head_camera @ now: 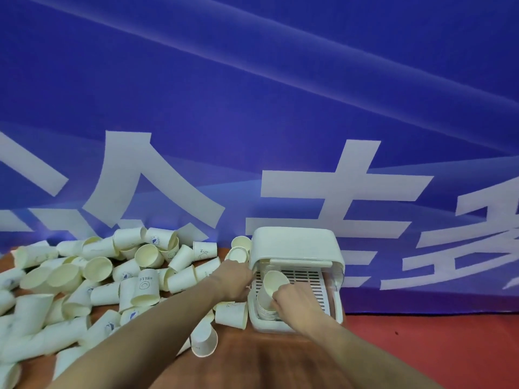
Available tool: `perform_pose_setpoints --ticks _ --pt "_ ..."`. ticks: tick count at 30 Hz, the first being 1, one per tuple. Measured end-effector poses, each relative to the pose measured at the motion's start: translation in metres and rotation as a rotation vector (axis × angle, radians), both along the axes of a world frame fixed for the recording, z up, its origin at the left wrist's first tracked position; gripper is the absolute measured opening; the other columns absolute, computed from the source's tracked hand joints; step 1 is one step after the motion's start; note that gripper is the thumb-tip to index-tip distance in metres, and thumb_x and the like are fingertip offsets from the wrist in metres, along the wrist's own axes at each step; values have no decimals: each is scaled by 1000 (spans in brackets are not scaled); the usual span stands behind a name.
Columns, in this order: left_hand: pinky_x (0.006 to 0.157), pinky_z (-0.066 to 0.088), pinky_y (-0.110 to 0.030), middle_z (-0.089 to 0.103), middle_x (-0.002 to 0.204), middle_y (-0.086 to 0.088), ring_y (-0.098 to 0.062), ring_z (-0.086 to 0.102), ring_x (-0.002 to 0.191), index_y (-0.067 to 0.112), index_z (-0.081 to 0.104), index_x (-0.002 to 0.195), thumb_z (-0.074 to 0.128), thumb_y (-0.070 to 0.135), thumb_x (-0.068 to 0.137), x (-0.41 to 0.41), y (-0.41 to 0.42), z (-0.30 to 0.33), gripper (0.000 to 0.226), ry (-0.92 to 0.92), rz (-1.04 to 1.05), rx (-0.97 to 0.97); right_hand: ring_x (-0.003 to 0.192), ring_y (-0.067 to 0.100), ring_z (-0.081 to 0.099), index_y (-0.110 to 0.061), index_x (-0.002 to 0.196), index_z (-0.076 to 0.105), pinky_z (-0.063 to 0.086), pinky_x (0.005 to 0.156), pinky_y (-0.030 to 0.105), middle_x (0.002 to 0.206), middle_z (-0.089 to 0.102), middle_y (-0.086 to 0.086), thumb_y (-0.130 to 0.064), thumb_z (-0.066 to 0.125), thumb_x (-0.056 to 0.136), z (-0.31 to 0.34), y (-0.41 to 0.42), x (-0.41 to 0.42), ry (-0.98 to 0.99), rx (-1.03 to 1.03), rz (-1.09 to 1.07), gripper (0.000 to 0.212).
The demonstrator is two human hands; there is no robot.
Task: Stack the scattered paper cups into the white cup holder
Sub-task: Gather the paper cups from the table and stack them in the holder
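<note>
A white cup holder [297, 248] with a slotted inner tray stands on the table at centre right, its lid raised. Inside it lies a stack of nested paper cups [271, 293], mouth pointing up and away. My right hand [297, 300] grips the near side of that stack. My left hand [233, 280] rests against the holder's left edge, fingers curled; I cannot tell whether it holds anything. Several loose cream paper cups [98, 276] lie scattered over the left of the table, some printed with blue marks.
The brown table [266, 366] runs to a red floor [435, 346] on the right. A blue banner with large white characters [280, 136] hangs right behind the table. Single cups [231, 314] lie beside the holder and under my left forearm.
</note>
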State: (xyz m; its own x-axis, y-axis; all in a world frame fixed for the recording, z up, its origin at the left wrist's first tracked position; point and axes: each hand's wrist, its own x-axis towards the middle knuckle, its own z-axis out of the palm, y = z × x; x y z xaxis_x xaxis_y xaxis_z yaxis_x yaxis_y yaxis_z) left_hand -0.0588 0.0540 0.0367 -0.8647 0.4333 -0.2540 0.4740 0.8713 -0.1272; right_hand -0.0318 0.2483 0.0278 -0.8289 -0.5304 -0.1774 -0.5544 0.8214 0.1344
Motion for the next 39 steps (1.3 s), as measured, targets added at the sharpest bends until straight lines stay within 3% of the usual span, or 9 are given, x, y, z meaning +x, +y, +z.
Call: perform_pose_setpoints --ticks 4,8,11,17,23,29,33,39 --pt "69 42 -33 68 100 -10 -31 64 90 13 70 103 51 36 94 8 -21 -14 30 -57 71 -13 96 35 64 -9 102 67 36 68 34 102 68 11 -1 50 86 -16 -13 0 -62 109 12 25" --pt "80 47 -36 67 108 -11 -31 62 99 13 68 112 53 35 93 17 -43 -26 32 -111 112 -27 105 30 62 -13 112 64 42 81 36 112 65 7 -3 54 87 -33 -21 -4 -137 167 -25 29" --pt "80 48 -36 67 108 -11 -29 62 100 14 68 112 53 34 93 21 -55 -25 31 -120 128 -37 111 29 59 -14 116 63 42 90 37 117 64 7 -4 53 88 -39 -24 -6 -175 203 -66 31" --pt "73 47 -35 67 107 -9 -29 64 95 15 69 109 51 32 93 18 -76 -7 30 -77 180 -42 98 28 65 -15 97 63 41 71 32 106 67 8 -18 50 91 -21 -43 -15 -156 155 -37 15" --pt "72 46 -34 68 101 -10 -30 64 91 11 69 100 50 27 92 14 -94 3 26 -43 235 -50 101 29 63 -13 104 67 35 70 32 108 68 9 -21 49 94 -1 -80 -33 -53 108 39 22" --pt "82 52 -39 68 104 -8 -28 63 94 16 70 105 54 31 91 16 -117 -7 26 -92 284 -24 97 30 65 -15 103 66 35 66 31 105 67 7 -16 50 90 -14 -105 -41 -75 94 48 21" --pt "96 43 -42 66 112 -5 -26 62 103 19 69 110 58 33 91 17 -128 -27 26 -202 289 -14 98 29 65 -14 103 66 37 68 31 105 67 8 -11 53 88 -34 -117 -50 -134 109 64 20" --pt "70 44 -35 66 103 -12 -30 63 91 10 67 99 59 27 90 18 -134 -61 21 -254 264 -37 102 31 63 -9 107 63 47 74 35 109 65 11 1 52 87 -60 -130 -60 -214 105 18 25"
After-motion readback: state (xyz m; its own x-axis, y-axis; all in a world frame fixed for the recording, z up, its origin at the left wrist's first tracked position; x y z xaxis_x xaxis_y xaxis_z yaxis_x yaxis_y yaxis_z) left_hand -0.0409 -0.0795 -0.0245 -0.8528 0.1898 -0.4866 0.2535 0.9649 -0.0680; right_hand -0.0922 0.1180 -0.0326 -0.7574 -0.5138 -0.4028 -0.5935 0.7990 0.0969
